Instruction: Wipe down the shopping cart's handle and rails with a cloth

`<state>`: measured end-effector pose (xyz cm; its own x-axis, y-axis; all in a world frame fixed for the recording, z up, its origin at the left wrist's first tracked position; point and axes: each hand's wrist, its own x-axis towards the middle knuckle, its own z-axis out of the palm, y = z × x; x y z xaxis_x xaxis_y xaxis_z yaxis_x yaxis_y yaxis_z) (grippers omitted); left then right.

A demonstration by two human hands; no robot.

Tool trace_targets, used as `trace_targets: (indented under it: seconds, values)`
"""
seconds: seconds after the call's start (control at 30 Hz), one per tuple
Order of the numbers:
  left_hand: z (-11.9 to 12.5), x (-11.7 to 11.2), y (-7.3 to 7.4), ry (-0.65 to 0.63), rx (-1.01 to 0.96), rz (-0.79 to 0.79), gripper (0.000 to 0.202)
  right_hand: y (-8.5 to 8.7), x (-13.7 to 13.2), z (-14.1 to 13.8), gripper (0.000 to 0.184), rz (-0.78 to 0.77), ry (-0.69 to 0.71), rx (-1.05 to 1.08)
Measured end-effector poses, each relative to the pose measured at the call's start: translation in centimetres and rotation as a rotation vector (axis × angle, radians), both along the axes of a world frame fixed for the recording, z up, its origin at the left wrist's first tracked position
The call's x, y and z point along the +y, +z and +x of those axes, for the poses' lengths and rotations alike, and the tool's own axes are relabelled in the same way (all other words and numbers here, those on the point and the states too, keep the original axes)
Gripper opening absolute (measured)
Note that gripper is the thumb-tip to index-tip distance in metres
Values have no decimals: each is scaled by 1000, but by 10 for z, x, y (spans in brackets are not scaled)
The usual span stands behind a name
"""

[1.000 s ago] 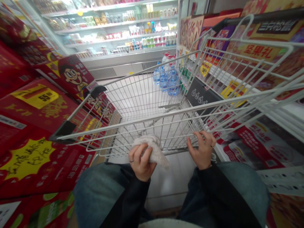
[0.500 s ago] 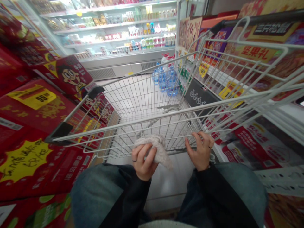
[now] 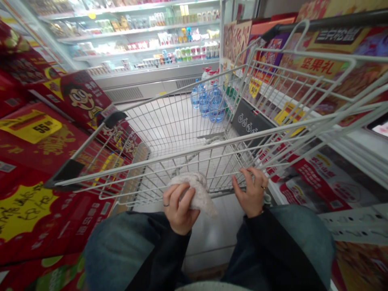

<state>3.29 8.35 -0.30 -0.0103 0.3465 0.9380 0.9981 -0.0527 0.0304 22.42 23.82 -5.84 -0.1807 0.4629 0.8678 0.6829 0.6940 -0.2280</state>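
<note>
Fuzzy pale cloth (image 3: 203, 201) bunched at a wire cart (image 3: 197, 149)

The left hand (image 3: 180, 210) is clamped on the soft, nubby cloth, which overlaps the lower wires of the cart's near side, one corner drooping to the right. The right hand (image 3: 251, 196) curves beside the mesh, fingers apart; whether they touch metal, I cannot tell. Slim pale metal rods form the basket, with dark plastic corners. Beyond stand glossy red cartons (image 3: 68, 129) at left and clear blue rounded bottles (image 3: 216, 106) far off. Compared with half a second ago, everything sits slightly farther left in view; the grip is unchanged.
</note>
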Motion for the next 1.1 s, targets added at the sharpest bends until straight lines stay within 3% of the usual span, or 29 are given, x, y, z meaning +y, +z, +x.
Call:
trace_targets:
  seconds: [0.1, 0.33, 0.6, 0.87, 1.0, 1.1]
  values:
    - [-2, -5, -7, -14, 6, -36, 35, 0, 0, -1, 30, -15, 2, 6]
    - [2, 13, 23, -17, 30, 139, 33, -1, 0, 1, 31, -7, 23, 21]
    - [2, -3, -12, -38, 67, -60, 30, -3, -4, -7, 24, -56, -61, 157]
    - [11, 21, 21, -59, 75, 121, 32, -2, -3, -4, 22, -104, 29, 227]
    - [13, 22, 8, -49, 88, 58, 28, 0, 3, 4, 27, -127, 2, 184]
    - [10, 15, 0, -43, 72, 7, 32, 0, 8, 7, 46, -134, 37, 217]
